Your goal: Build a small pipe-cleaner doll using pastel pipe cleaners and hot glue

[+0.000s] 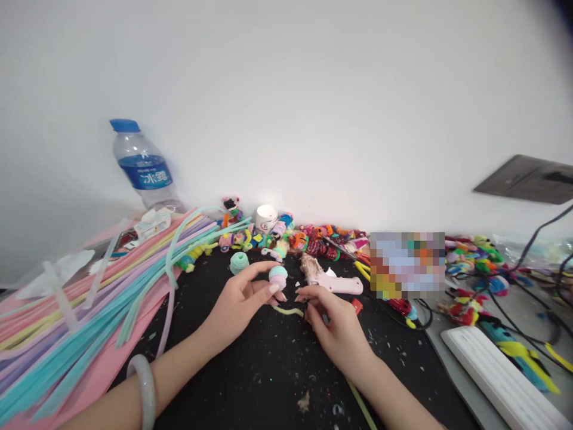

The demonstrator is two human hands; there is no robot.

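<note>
My left hand (pixel 244 298) pinches a small fuzzy coil of pipe cleaner (pixel 278 276), teal on top and pink below, between thumb and fingertips above the black mat (pixel 250 370). My right hand (pixel 333 325) is closed in a pinch just to the right of it, with a pale yellow pipe cleaner (pixel 289 310) running from its fingers toward the left hand. A pink glue gun (pixel 331 279) lies just behind both hands. A teal coil (pixel 239 261) rests on the mat behind the left hand.
Long pastel pipe cleaners (pixel 89 310) lie in a pile at the left. A water bottle (pixel 144 167) stands by the wall. Small colourful craft pieces (pixel 290 236) line the wall, with a white candle cup (pixel 266 216). A white power strip (pixel 501 376) and cables lie at right.
</note>
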